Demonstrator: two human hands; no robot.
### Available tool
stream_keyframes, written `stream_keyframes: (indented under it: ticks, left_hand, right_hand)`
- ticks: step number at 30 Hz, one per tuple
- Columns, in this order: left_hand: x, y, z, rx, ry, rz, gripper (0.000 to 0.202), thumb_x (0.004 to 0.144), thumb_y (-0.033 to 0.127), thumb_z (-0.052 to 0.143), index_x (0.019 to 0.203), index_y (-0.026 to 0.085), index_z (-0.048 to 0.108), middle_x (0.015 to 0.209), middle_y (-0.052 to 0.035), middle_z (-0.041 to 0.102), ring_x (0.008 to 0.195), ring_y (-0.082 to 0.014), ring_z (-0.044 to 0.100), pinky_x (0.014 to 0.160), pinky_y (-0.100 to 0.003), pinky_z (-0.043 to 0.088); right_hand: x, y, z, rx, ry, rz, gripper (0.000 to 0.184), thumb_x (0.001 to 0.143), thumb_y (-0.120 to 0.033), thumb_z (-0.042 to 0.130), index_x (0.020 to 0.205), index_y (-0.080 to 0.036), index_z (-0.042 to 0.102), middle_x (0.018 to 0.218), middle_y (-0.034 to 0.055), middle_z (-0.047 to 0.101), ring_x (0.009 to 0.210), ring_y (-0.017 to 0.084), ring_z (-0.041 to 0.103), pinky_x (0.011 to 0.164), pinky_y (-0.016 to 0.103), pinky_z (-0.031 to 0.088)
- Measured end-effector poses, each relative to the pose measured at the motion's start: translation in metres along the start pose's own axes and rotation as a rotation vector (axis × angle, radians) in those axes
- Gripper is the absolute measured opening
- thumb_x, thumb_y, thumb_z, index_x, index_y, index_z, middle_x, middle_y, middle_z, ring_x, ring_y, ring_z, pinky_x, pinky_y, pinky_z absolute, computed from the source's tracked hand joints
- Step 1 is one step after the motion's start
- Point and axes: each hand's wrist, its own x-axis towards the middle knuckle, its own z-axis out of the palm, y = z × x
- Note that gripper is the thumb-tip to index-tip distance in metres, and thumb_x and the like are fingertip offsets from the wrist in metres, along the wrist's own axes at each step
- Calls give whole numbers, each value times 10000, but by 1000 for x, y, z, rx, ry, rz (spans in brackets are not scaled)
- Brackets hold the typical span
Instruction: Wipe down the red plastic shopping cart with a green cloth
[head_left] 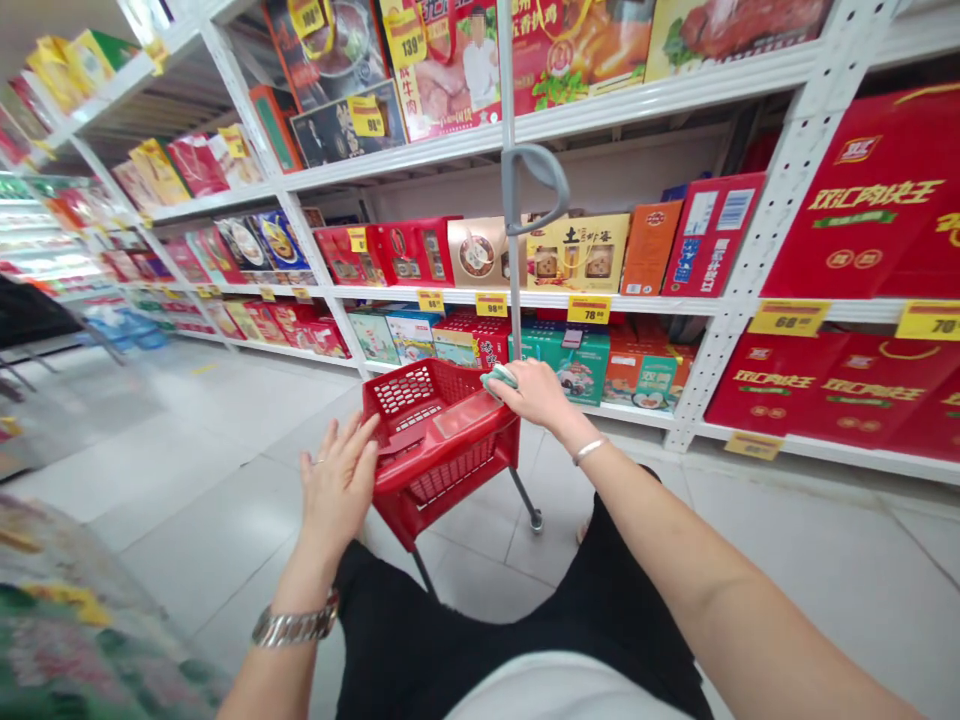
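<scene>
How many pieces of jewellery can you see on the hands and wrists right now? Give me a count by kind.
Metal-link wristwatch, left wrist: 1
Thin metal bracelet, right wrist: 1
Finger ring, left hand: 1
Rings on the right hand, which grips a pale green item: 0 seen
Total: 3

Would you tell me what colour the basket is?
The basket is red, best in the head view.

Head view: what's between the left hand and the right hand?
The red plastic basket of a shopping trolley lies between the left hand and the right hand, in the head view.
</scene>
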Motion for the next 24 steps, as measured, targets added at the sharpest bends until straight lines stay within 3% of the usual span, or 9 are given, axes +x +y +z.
stream_keyframes:
  ticks: [4, 7, 11, 13, 16, 19, 21, 24]
  left_hand:
    - [4, -31, -20, 10, 164, -183, 512, 989, 398, 330, 1393, 233, 598, 1540, -183, 480, 1478, -452, 318, 1109, -833, 142]
    - [-3, -34, -26, 36, 345, -180, 514, 997, 430, 356, 1410, 214, 574, 1531, -240, 466, 1465, -486, 320, 1077, -862, 133]
    - [-20, -3, -17, -17, 460, 52, 462, 990, 445, 444, 1373, 235, 595, 1480, -190, 549, 1465, -387, 380, 1179, -727, 188]
    - [-27, 20, -9, -80, 443, 182, 420, 998, 396, 450, 1360, 245, 601, 1461, -156, 579, 1466, -323, 397, 1223, -637, 198]
    - [-33, 48, 0, -177, 372, 312, 400, 1009, 331, 434, 1374, 262, 580, 1479, -112, 572, 1480, -270, 383, 1246, -585, 186]
    - [-36, 62, 8, -248, 300, 373, 404, 1012, 312, 421, 1388, 265, 561, 1474, -90, 580, 1477, -248, 389, 1243, -563, 223]
    - [-39, 67, 15, -268, 259, 394, 409, 1010, 313, 425, 1394, 260, 555, 1467, -88, 587, 1476, -240, 390, 1239, -549, 246]
    - [-44, 69, 27, -257, 226, 401, 427, 1011, 306, 407, 1415, 250, 535, 1459, -89, 595, 1457, -235, 422, 1238, -541, 257]
  right_hand:
    - [-29, -29, 7, 101, 115, -136, 361, 995, -494, 522, 913, -179, 678, 940, 82, 704, 871, 218, 564, 784, 333, 350]
    - [-50, -52, 17, 170, 226, -270, 313, 977, -482, 568, 949, -192, 681, 959, 74, 705, 869, 220, 525, 795, 363, 346]
    - [-79, -75, 31, 197, 368, -453, 147, 979, -312, 582, 1023, -217, 685, 1081, 55, 726, 986, 236, 517, 858, 392, 356]
    - [-94, -79, 35, 215, 396, -549, 146, 973, -210, 557, 1043, -223, 684, 1090, 40, 733, 1039, 238, 521, 888, 395, 366]
    - [-119, -72, 40, 320, 371, -608, 190, 963, -160, 537, 1084, -215, 673, 1054, 51, 738, 1005, 229, 549, 860, 387, 401]
    - [-136, -50, 47, 512, 357, -477, 191, 963, -200, 551, 1122, -211, 658, 1034, 74, 731, 947, 220, 592, 830, 380, 447]
    - [-136, -33, 49, 648, 405, -269, 155, 965, -274, 575, 1076, -221, 669, 1001, 75, 722, 931, 222, 622, 838, 380, 479]
    - [-115, -18, 45, 844, 507, 119, 189, 952, -391, 589, 952, -223, 676, 915, 45, 696, 861, 211, 643, 804, 355, 519]
